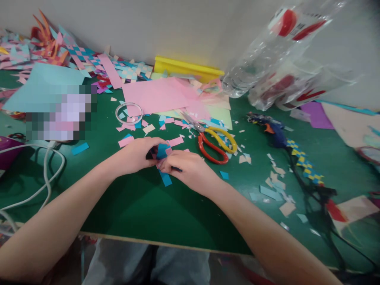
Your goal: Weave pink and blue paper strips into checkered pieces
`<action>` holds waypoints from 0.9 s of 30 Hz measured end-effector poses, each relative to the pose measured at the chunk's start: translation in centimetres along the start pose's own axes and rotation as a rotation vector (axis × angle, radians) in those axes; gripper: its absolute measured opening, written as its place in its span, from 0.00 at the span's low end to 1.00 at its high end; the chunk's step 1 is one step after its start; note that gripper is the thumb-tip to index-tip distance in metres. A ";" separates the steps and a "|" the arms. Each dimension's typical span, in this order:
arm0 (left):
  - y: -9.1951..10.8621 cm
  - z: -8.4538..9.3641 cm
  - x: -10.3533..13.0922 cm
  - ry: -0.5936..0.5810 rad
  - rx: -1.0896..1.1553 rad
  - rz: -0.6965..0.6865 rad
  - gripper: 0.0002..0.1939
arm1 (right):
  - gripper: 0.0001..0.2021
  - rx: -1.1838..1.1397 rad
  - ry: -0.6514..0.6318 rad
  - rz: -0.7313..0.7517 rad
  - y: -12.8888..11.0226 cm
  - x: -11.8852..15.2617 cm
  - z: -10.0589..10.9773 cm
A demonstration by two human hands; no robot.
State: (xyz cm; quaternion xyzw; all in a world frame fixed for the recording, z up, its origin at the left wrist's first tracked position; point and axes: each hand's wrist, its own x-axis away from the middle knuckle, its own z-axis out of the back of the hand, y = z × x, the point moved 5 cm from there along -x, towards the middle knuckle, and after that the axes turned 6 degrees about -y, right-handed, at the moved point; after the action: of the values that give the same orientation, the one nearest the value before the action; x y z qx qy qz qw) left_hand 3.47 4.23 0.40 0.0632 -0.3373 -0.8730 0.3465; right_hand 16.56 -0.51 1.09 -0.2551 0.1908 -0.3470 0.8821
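Above the front part of the green table, my left hand curls around a small piece of woven-looking blue and pink paper strips, fingers closed on it. My right hand pinches the same strips from the other side, its fingertips close to those of the left. One blue strip end sticks out below the fingers toward me. The rest of the piece is partly hidden by the fingers. Just beyond my right hand lie scissors with one red and one yellow handle, resting on paper scraps.
A tape roll lies behind my left hand. Pink sheets and a yellow tray are by the wall. A plastic bottle and cups stand back right. A white cable loops at left. Scraps lie around the green table.
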 end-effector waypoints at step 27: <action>0.5 0.5 0.1 0.037 -0.016 -0.036 0.22 | 0.07 0.043 0.100 0.095 0.4 0.6 1.0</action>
State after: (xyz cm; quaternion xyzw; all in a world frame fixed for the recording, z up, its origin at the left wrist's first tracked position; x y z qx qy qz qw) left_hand 3.47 4.15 1.07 0.0825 -0.3226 -0.8805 0.3374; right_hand 17.64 -0.37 1.53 -0.2089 0.2389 -0.3212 0.8923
